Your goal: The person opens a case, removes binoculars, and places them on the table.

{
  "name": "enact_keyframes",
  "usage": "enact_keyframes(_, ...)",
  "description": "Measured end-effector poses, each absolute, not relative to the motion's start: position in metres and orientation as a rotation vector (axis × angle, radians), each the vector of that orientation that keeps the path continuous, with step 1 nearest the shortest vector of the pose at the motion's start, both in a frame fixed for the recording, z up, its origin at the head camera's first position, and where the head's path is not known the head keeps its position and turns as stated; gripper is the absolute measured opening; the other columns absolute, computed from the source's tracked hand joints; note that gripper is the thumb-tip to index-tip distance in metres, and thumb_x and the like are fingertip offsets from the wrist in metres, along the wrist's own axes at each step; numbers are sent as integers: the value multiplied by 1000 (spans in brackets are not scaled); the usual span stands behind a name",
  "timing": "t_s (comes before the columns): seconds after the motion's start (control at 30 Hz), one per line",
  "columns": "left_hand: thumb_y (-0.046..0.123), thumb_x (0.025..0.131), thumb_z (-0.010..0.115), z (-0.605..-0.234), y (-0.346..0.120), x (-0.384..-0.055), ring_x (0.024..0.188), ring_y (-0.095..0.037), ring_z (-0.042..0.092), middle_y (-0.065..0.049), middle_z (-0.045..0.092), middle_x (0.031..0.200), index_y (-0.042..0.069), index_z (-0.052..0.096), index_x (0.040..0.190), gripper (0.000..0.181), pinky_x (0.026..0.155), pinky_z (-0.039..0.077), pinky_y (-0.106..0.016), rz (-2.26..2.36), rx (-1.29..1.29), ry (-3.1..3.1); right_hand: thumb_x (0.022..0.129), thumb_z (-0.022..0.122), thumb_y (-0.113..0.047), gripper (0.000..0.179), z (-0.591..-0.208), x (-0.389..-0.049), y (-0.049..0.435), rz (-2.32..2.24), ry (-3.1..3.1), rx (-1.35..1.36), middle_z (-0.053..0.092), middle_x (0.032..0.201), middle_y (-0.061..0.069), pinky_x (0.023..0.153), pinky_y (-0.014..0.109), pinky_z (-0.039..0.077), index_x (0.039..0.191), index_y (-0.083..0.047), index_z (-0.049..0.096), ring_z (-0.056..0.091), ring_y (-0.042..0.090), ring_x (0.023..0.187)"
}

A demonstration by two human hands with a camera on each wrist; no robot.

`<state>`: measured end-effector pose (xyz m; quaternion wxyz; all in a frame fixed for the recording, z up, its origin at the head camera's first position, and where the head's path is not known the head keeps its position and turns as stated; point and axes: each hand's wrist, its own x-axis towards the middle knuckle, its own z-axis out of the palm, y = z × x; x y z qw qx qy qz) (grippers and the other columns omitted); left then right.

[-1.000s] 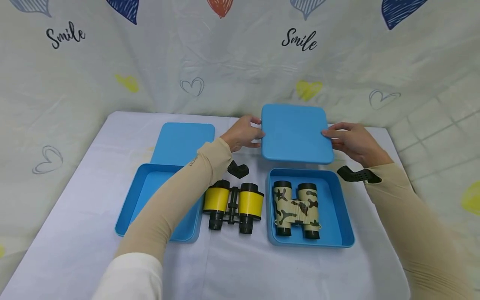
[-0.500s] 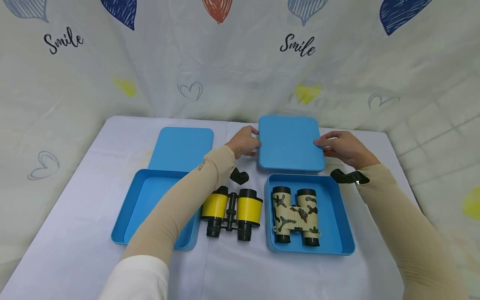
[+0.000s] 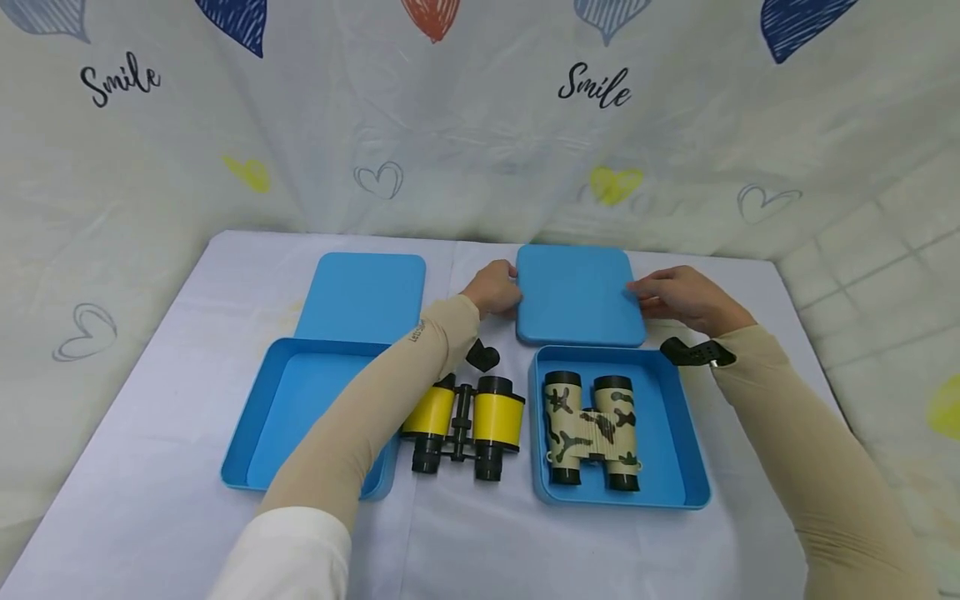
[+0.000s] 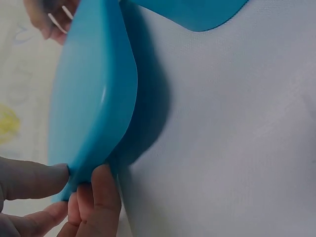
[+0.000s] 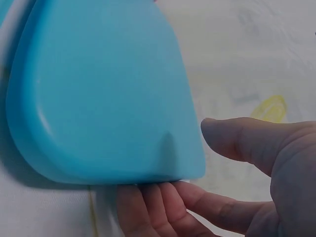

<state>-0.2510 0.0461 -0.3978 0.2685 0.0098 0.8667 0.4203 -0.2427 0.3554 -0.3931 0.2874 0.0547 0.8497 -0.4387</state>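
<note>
A blue box lid is at the back right of the table, behind the right blue box. My left hand is at its left edge; in the left wrist view the thumb and fingertips pinch that edge. At the right edge is my right hand. In the right wrist view its fingers touch the lid's lower side, while the thumb stands apart from the lid. Camouflage binoculars lie inside the right box.
Yellow and black binoculars lie between the boxes, partly hidden by my left sleeve. A blue box stands at the left, with another blue lid behind it. A printed curtain hangs behind the white table.
The lid between my hands has come down from above the table toward its back right surface. My right thumb now stands off it. Both binoculars and boxes stay in place.
</note>
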Motion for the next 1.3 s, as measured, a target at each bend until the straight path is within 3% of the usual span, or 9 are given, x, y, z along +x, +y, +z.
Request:
enact_keyframes(0.2, 4, 99, 52, -399, 47, -245, 107, -24, 69, -20, 58, 144, -2, 41, 152, 55, 99, 56, -35, 1067, 64, 2416, 107, 54, -42, 75, -393, -238, 351, -1133, 2294, 136, 45, 151, 31, 109, 43, 53, 154, 12, 33, 57, 36, 134)
enact_keyframes(0.37, 7, 100, 54, -397, 46, -240, 115, -26, 69, -20, 57, 147, -4, 42, 151, 53, 104, 55, -36, 992, 106, 2492, 107, 53, -43, 78, -391, -233, 347, -1110, 2294, 105, 45, 151, 32, 115, 50, 48, 155, 14, 29, 54, 41, 138)
enact_keyframes(0.6, 15, 101, 56, -398, 44, -232, 108, -28, 61, -23, 58, 138, -7, 41, 148, 53, 99, 52, -39, 959, 177, 2497, 107, 52, -45, 79, -388, -228, 347, -1052, 2330, 43, 48, 151, 33, 114, 48, 49, 155, 14, 30, 56, 42, 137)
enact_keyframes(0.83, 27, 104, 55, -388, 43, -224, 131, -32, 57, -22, 47, 157, -2, 33, 155, 63, 111, 50, -45, 1012, 263, 2513, 107, 50, -47, 77, -382, -222, 351, -1045, 2329, 0, 43, 156, 33, 116, 53, 45, 156, 10, 31, 48, 48, 144)
enact_keyframes(0.97, 27, 105, 53, -381, 42, -218, 123, -29, 62, -20, 58, 145, 1, 33, 154, 59, 102, 54, -41, 998, 340, 2557, 108, 47, -49, 75, -375, -216, 354, -1036, 2375, -27, 41, 157, 33, 117, 58, 43, 155, 8, 35, 46, 50, 144)
enact_keyframes(1.13, 27, 105, 53, -373, 44, -206, 114, -29, 65, -18, 62, 138, 2, 38, 150, 53, 98, 57, -40, 875, 437, 2701, 109, 42, -52, 69, -366, -204, 357, -1034, 2487, -78, 51, 153, 29, 113, 56, 47, 151, 2, 45, 57, 45, 137)
enact_keyframes(1.3, 32, 105, 55, -363, 45, -192, 110, -30, 64, -17, 60, 139, 4, 45, 146, 51, 95, 58, -41, 710, 487, 2844, 107, 43, -54, 66, -359, -195, 356, -1036, 2590, -64, 57, 148, 24, 106, 43, 55, 145, -1, 51, 63, 38, 129)
